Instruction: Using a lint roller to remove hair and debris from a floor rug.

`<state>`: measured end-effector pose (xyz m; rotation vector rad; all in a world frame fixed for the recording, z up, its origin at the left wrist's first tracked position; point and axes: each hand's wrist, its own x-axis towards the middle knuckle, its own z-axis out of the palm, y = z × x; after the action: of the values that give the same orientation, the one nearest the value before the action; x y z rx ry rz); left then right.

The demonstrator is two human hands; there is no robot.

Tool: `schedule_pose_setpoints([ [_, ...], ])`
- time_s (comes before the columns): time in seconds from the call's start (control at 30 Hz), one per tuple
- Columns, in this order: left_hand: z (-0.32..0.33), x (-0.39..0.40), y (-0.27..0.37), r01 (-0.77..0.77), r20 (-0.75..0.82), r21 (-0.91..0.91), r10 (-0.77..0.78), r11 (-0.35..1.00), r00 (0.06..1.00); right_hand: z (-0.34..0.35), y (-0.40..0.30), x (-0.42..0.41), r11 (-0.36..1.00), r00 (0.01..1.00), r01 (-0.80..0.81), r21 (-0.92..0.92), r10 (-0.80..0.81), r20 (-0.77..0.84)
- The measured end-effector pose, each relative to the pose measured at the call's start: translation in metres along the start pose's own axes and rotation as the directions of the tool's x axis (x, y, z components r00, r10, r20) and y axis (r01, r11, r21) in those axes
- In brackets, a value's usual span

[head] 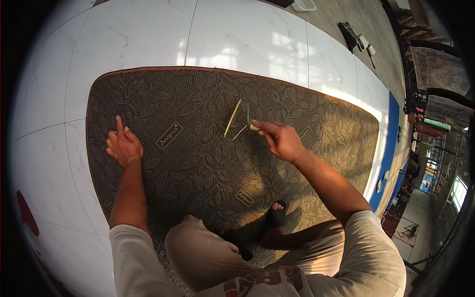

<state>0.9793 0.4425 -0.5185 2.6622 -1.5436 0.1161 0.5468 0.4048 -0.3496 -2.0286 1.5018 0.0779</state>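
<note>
A large brown mat (207,163) with a leaf pattern, reddish edging and woven lettering lies before me, and I sit on it. My left hand (125,144) rests at its left part with the index finger pointing forward, the other fingers partly curled and nothing held. In my right hand (282,140) is a small tool (255,128) with a pale yellowish handle; a thin metal shaft extends forward from it. Just left of the tool lie a slim yellow stick (232,118) and a shorter whitish strip (239,132), apart from my fingers.
Glossy white floor tiles (141,37) border the mat. A blue strip (386,148) runs along the right. Dark and white items (362,42) lie on the concrete beyond, near a white plastic container (304,4). Patterned rugs (439,70) hang at far right. My bare foot (276,211) rests on the mat.
</note>
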Motion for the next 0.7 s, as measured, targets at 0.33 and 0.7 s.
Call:
schedule_pose_setpoints([
  [0.33,0.011,0.003,0.005,0.008,-0.005,0.031,-0.008,0.999,1.0,-0.025,0.148,-0.042,0.87,0.967,-0.229,-0.437,0.255,-0.001],
  [0.7,0.025,0.002,0.002,0.008,-0.032,0.054,-0.006,0.999,0.999,0.097,-0.063,-0.087,0.984,0.983,0.169,0.063,-0.173,0.067],
])
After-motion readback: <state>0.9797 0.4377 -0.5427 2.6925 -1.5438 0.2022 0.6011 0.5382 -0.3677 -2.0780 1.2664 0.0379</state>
